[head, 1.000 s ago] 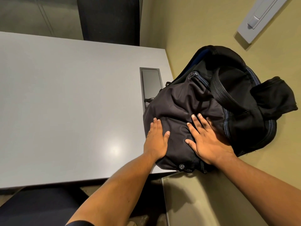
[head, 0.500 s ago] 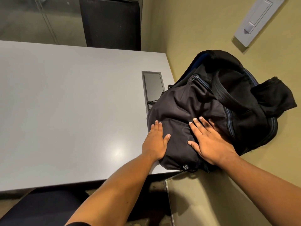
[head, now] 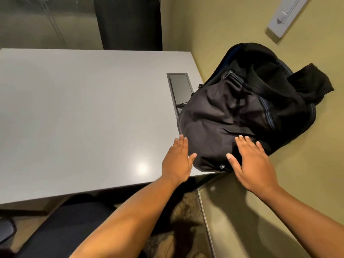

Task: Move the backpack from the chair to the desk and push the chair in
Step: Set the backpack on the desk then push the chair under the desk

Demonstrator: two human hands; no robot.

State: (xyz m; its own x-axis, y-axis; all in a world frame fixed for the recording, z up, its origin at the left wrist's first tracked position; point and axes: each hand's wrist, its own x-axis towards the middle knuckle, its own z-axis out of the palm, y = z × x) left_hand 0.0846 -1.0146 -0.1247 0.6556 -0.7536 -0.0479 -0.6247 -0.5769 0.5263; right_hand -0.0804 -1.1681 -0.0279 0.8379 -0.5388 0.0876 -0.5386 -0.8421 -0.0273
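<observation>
Both hands are spread flat with fingers apart, gripping nothing; the left hand (head: 177, 161) lies at the near left flank of the backpack (head: 242, 112), its fingertips by the fabric and its palm over the bench (head: 83, 118); the right hand (head: 255, 161) rests on the pack's near end, whether pressing or just brushing cannot be told. Slumped at the bench's right edge near the front right corner, the backpack leans against the yellow wall (head: 242, 25) and partly covers the grey cable tray (head: 178, 86) set into the surface; its near end reaches the bench's front edge. Judging by the creases and the sagging top, the pack is soft, limp and only partly filled; it should be fairly light, and would fold rather than slide as one piece if pushed at one spot. Broad palms low on its body suit nudging it; the webbing strap (head: 260, 86) across the top would be the firmer hold for lifting. The dark chair seat (head: 61, 226) shows below the bench's front edge, apparently not yet pushed in.
</observation>
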